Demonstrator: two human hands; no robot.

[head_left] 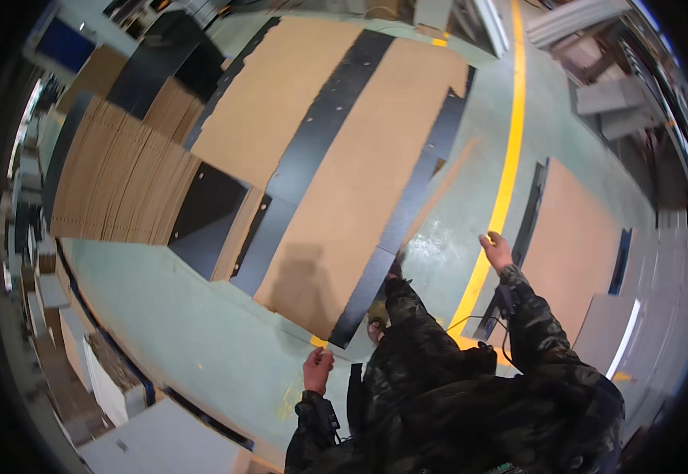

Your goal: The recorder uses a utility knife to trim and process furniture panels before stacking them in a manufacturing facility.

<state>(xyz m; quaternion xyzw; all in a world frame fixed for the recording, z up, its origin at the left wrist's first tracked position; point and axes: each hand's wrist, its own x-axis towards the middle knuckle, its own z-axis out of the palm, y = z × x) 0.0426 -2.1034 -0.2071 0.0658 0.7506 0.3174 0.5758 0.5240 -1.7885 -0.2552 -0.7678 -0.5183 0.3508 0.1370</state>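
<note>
A pale green floor (194, 288) is being crossed by a yellow line (510, 162). On it, a broad pile is being topped by two brown sheets (372, 162), which are lying side by side ahead of the person, with a dark strip (332, 110) being left exposed between them and their edges looking ragged. To the left, a stack of brown boards (119, 174) is being seen edge-on; to the right, beyond the line, another brown sheet (569, 229) is lying over dark material. Dark patterned sleeves (537, 316) are being worn. The right hand (497, 251) is being held out above the line, its fingers bending loosely and slightly apart, nothing visibly being gripped. The left hand (317, 370) is being held near the pile's closest corner, just beside a small yellow patch (319, 341); its fingers are curling, and whether anything is being pinched cannot be told.
</note>
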